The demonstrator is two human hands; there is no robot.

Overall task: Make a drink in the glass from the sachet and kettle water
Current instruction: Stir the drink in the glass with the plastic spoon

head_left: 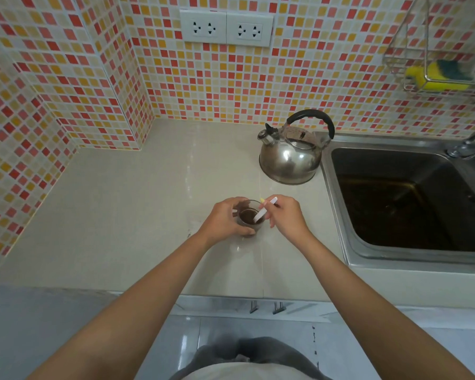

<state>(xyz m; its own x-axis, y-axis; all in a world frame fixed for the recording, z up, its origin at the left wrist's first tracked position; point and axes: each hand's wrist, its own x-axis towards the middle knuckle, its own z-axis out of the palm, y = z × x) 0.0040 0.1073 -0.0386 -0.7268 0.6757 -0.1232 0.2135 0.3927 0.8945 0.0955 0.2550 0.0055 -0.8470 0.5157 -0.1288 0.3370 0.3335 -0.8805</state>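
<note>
1. The small clear glass tumbler (249,218) stands upright on the pale beige tiled countertop (126,215), in front of me near the middle of the counter, with dark brown liquid inside.
2. My left hand (225,219) wraps the glass from its 9 o'clock side, fingers and thumb curled around the wall.
3. My right hand (285,213), at the glass's 3 o'clock, pinches a narrow white stick sachet (265,211) with a yellow tip; the sachet leans tilted, its lower end down inside the glass in the brown liquid.
4. The round stainless steel kettle with a black arched handle (291,157) sits at 1 o'clock from the glass, well apart, its spout pointing left.
5. Just beside the kettle, at 3 o'clock, lies the stainless steel sink (337,215).
6. On the mosaic-tiled wall at 12 o'clock are two white double sockets (226,28); at 2 o'clock a wire rack (411,89) holds a yellow sponge (433,78).
</note>
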